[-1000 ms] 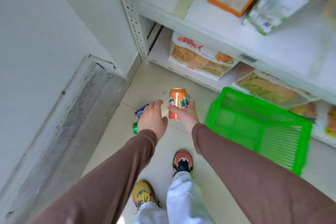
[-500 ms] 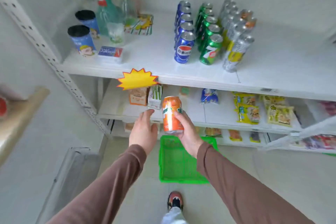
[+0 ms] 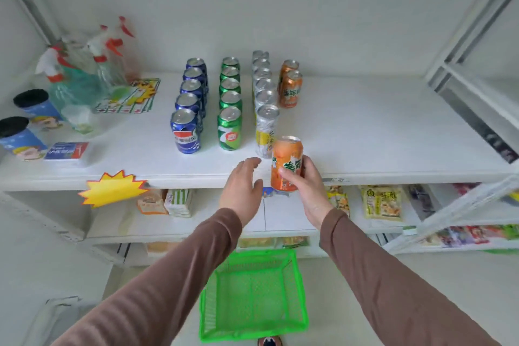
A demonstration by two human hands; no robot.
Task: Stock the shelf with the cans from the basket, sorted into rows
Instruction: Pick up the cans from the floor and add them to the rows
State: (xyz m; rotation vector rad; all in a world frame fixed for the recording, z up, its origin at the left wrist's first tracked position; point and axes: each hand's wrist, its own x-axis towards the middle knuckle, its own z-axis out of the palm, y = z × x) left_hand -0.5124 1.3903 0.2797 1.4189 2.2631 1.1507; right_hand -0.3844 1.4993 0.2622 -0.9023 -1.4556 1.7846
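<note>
basket looks empty, four rows already on shelf. my right hand wraps last orange can, left hand spread, empty; goes in orange row.

Orange can; green mesh basket; brown sleeves.

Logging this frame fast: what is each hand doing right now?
Left hand: open, holding nothing, beside the can.
Right hand: closed on the orange can, upright at the shelf front edge.
</note>
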